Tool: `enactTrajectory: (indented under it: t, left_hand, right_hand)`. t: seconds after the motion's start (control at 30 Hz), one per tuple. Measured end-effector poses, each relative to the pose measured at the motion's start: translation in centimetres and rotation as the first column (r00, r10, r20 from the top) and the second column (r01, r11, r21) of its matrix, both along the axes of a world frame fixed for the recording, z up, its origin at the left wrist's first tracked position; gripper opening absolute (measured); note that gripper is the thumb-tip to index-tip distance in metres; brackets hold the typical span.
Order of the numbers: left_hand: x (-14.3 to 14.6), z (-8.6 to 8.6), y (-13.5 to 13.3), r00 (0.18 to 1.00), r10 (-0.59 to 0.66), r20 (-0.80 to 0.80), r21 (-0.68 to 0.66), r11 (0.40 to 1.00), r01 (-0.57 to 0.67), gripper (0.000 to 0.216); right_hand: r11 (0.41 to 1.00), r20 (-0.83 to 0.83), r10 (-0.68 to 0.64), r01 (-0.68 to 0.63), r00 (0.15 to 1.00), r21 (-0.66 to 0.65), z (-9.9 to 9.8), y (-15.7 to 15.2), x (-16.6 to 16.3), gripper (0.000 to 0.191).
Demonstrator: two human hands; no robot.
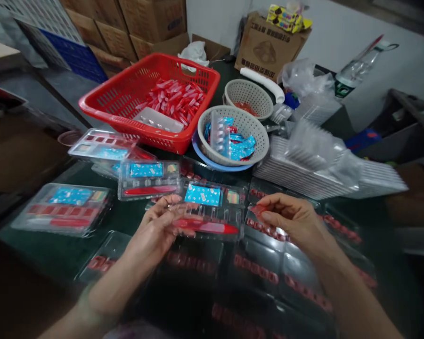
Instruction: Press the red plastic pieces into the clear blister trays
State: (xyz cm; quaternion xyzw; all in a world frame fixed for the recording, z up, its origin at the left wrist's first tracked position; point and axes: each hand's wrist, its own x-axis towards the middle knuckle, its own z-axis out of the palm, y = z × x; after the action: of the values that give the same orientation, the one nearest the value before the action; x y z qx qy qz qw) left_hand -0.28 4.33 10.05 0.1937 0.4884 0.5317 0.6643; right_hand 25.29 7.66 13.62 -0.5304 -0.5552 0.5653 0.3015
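Note:
My left hand (157,223) grips the left edge of a transparent plastic tray (229,214). In this tray lie a blue patterned packet (203,194), a small striped piece (232,197) and a red pen-shaped item (212,227); the row of small slots between them looks unfilled. To the right of the tray, my right hand (295,219) pinches a small red translucent piece (258,210) between thumb and fingers. Flat transparent trays with rows of red pieces (256,268) lie below both hands. Filled trays (70,209) are stacked at the left.
A red basket (109,110) of red pen-shaped items stands behind. Beside it are a grey colander (263,146) with blue packets and a smaller colander (268,101). Stacked empty trays (304,174) stand at the right. Cardboard boxes (155,21) line the back.

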Motion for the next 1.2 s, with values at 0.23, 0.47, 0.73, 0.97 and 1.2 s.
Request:
enactTrajectory:
  t: [0.23, 0.47, 0.73, 0.97, 1.2]
  left_hand:
    - [-4.0, 0.2, -0.7, 0.974, 0.216, -0.073, 0.238, 0.952, -0.193, 0.019]
    - [-8.3, -0.3, -4.9, 0.946, 0.308, -0.104, 0.280, 0.921, -0.269, 0.012]
    - [-14.7, -4.6, -11.6, 0.933, 0.332, -0.137, 0.210, 0.931, -0.300, 0.011]
    - [-18.5, -5.7, -14.9, 0.924, 0.383, 0.005, 0.240, 0.896, -0.373, 0.016]
    - [-21.2, -5.3, -17.2, 0.867, 0.495, 0.050, 0.247, 0.835, -0.491, 0.008]
  right_hand:
    - [0.977, -0.010, -0.203, 0.203, 0.979, 0.072, -2.4, -5.0, 2.9, 0.021]
    - [0.984, 0.050, -0.161, 0.156, 0.986, 0.090, -6.2, -10.6, 1.0, 0.022]
    - [0.967, 0.036, -0.251, 0.249, 0.967, 0.055, -9.8, -18.1, -3.6, 0.019]
    - [0.910, -0.026, -0.413, 0.411, 0.910, -0.057, -13.0, -21.7, -5.5, 0.025]
    - [0.957, -0.074, -0.289, 0.288, 0.955, -0.017, -13.8, -22.1, -6.5, 0.020]
